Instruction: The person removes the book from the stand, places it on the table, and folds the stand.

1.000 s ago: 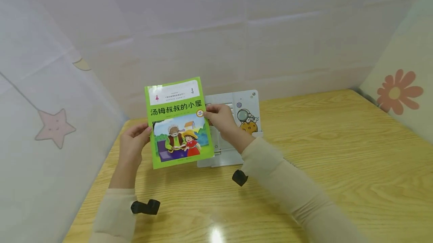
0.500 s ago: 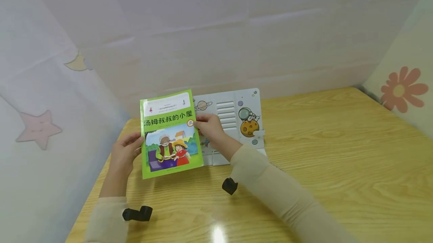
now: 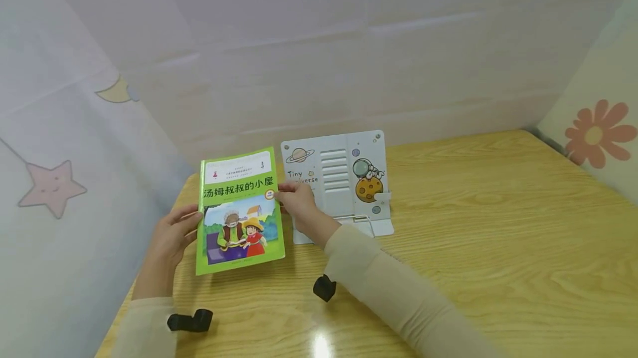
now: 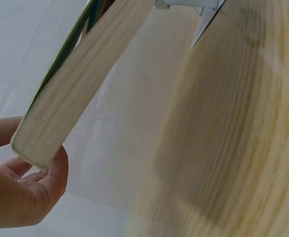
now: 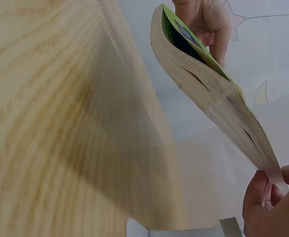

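Note:
A paperback book (image 3: 239,208) with a green border and an illustrated cover is held between both hands, cover facing up toward the head camera. My left hand (image 3: 166,239) holds its spine side, thumb on the cover and curled fingers underneath, as the left wrist view shows. On the opposite edge, my right hand (image 3: 301,205) pinches the pages between thumb and fingers. The right wrist view shows the page block (image 5: 208,94) bowed, with the cover slightly lifted and the book above the table. Just right of the book stands a white book stand (image 3: 335,172) with space drawings, partly covered by the right hand.
The wood-grain table (image 3: 478,219) extends far to the right. Behind it hangs a pale cloth backdrop (image 3: 299,59), and printed side cloths border both sides. A black camera mount (image 3: 191,322) sits on the left wrist, another mount (image 3: 325,287) on the right.
Both hands have carried the book left and nearer to the body, away from the stand. More of the stand's front, including its lettering and wire support, now shows.

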Demonstrator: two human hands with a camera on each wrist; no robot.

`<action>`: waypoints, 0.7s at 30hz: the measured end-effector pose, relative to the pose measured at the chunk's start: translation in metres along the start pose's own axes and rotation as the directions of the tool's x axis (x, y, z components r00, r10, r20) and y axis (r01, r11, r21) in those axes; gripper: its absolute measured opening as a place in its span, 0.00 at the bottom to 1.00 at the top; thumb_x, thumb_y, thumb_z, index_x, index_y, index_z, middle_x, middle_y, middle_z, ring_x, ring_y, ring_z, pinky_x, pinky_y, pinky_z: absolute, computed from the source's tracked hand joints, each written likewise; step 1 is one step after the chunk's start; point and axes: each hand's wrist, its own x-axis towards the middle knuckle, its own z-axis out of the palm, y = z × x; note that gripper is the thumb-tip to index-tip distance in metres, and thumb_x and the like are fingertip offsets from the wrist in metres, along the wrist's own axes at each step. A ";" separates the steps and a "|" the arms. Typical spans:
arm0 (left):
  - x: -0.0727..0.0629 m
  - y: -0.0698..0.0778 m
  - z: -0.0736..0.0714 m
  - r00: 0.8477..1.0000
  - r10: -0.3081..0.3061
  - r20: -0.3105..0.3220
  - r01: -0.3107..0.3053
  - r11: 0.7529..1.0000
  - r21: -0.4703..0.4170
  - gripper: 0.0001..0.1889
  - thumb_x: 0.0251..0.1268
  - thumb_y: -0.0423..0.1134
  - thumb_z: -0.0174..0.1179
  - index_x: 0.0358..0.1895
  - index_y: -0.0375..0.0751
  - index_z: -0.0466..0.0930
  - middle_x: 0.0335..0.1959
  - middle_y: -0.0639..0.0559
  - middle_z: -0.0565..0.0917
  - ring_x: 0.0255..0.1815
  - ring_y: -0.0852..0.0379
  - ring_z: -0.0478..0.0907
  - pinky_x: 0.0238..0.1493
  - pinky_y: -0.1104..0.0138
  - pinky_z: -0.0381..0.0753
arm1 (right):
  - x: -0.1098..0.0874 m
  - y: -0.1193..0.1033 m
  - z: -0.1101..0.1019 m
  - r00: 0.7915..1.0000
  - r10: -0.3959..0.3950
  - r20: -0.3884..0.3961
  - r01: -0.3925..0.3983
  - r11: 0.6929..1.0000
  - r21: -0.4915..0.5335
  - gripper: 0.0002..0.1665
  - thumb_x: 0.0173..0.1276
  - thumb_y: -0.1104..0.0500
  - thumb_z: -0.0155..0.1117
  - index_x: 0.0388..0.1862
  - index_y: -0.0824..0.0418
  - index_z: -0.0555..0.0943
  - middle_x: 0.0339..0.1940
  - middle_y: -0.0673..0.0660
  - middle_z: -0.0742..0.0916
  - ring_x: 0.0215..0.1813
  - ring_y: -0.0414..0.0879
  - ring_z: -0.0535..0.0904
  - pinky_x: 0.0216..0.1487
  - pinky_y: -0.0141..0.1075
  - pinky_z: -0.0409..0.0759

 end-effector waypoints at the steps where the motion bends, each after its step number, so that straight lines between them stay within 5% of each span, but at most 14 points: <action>1: -0.002 0.001 0.000 1.000 0.000 -0.002 0.000 1.000 -0.002 0.08 0.51 0.35 0.61 0.37 0.48 0.79 0.32 0.53 0.78 0.32 0.59 0.76 0.34 0.68 0.77 | -0.001 0.002 0.001 1.000 0.005 0.000 -0.005 1.000 0.004 0.13 0.58 0.68 0.56 0.43 0.67 0.76 0.35 0.55 0.80 0.36 0.45 0.76 0.39 0.37 0.75; 9: -0.027 0.019 0.004 0.994 -0.104 0.027 0.104 0.994 -0.038 0.08 0.54 0.31 0.58 0.28 0.52 0.78 0.26 0.56 0.78 0.28 0.62 0.76 0.31 0.70 0.77 | -0.003 0.021 0.011 0.997 0.076 -0.008 -0.076 0.997 0.034 0.12 0.56 0.68 0.56 0.41 0.66 0.77 0.32 0.55 0.81 0.33 0.45 0.77 0.37 0.36 0.75; 16: -0.021 0.005 -0.006 0.989 -0.141 0.038 0.140 0.990 0.034 0.08 0.53 0.33 0.59 0.36 0.48 0.77 0.29 0.55 0.79 0.31 0.59 0.77 0.34 0.67 0.77 | -0.002 0.034 0.016 0.994 0.099 -0.046 -0.098 0.995 0.024 0.11 0.54 0.69 0.58 0.38 0.67 0.79 0.30 0.55 0.82 0.32 0.44 0.77 0.32 0.32 0.75; 21: -0.019 0.001 -0.004 0.979 -0.204 0.000 0.203 0.976 0.079 0.17 0.52 0.34 0.60 0.47 0.40 0.72 0.28 0.57 0.79 0.30 0.60 0.77 0.33 0.68 0.77 | -0.002 0.041 0.018 0.990 0.134 -0.052 -0.133 0.991 0.034 0.13 0.53 0.70 0.57 0.40 0.69 0.77 0.32 0.56 0.81 0.34 0.45 0.77 0.37 0.35 0.75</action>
